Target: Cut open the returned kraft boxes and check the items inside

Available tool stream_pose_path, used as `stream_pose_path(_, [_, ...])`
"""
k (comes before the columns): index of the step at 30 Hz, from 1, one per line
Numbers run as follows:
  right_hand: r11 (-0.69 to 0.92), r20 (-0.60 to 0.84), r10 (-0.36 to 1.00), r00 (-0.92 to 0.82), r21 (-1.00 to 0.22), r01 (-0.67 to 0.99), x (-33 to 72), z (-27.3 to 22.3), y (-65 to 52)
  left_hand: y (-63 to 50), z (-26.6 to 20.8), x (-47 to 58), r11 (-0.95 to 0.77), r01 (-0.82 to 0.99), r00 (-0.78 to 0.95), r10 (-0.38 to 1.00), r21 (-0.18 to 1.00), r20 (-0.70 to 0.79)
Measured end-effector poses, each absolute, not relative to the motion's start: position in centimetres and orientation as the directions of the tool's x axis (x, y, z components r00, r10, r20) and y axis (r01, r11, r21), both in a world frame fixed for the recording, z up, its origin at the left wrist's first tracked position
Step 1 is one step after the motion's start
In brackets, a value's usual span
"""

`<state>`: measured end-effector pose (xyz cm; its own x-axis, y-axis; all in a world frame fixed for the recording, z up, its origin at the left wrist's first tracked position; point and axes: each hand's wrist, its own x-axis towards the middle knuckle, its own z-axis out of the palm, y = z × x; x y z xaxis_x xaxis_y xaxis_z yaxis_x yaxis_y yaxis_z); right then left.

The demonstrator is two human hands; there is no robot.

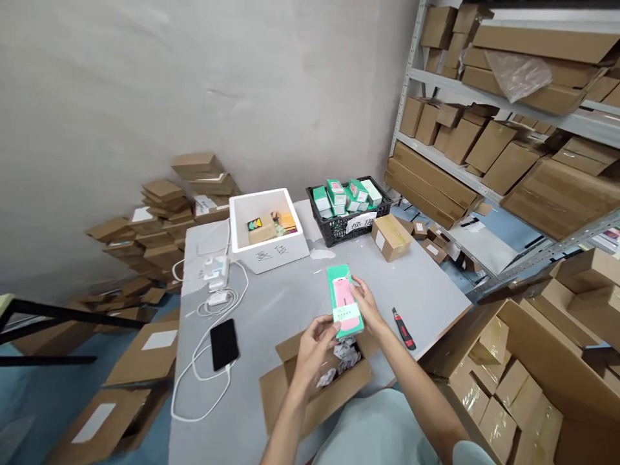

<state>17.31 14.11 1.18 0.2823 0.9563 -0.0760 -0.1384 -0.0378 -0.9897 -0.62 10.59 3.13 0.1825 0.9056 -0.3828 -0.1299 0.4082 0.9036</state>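
Observation:
Between my two hands is a flat green box with a pink device pictured on its front and a pale label band. My left hand grips its lower left corner, and my right hand holds its right edge. Below the box, an open cardboard carton stands on the table with crumpled paper inside. To the right of my right hand lies a red and black utility knife.
On the grey table are a white foam box, a black basket of green boxes, a small closed carton and a phone on a white cable. A large carton of boxes stands right; shelves rise behind.

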Motion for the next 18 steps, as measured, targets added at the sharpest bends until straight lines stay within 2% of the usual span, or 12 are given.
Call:
stream_pose_path(3, [-0.119, -0.18, 0.957, 0.227, -0.958, -0.26, 20.6, 0.8, 14.2, 14.6, 3.2, 2.8, 0.383, -0.147, 0.104, 0.923, 0.912, -0.371])
stream_pose_path(7, [-0.196, -0.265, 0.944, 0.196, -0.929, -0.313, 26.4, 0.7, 15.8, 20.7, 3.0, 8.9, 0.363, -0.114, 0.086, 0.931, 0.925, -0.354])
stream_pose_path(13, [-0.064, -0.189, 0.934, 0.303, -0.924, -0.377, 34.8, -0.1, 21.7, 28.1, 1.1, 18.5, 0.252, -0.106, 0.232, 0.947, 0.962, -0.222])
stream_pose_path(18, [-0.018, -0.164, 0.924, 0.345, -0.92, -0.391, 38.4, -1.4, 27.6, 33.6, -0.1, 23.2, 0.259, -0.12, 0.258, 0.94, 0.958, -0.222])
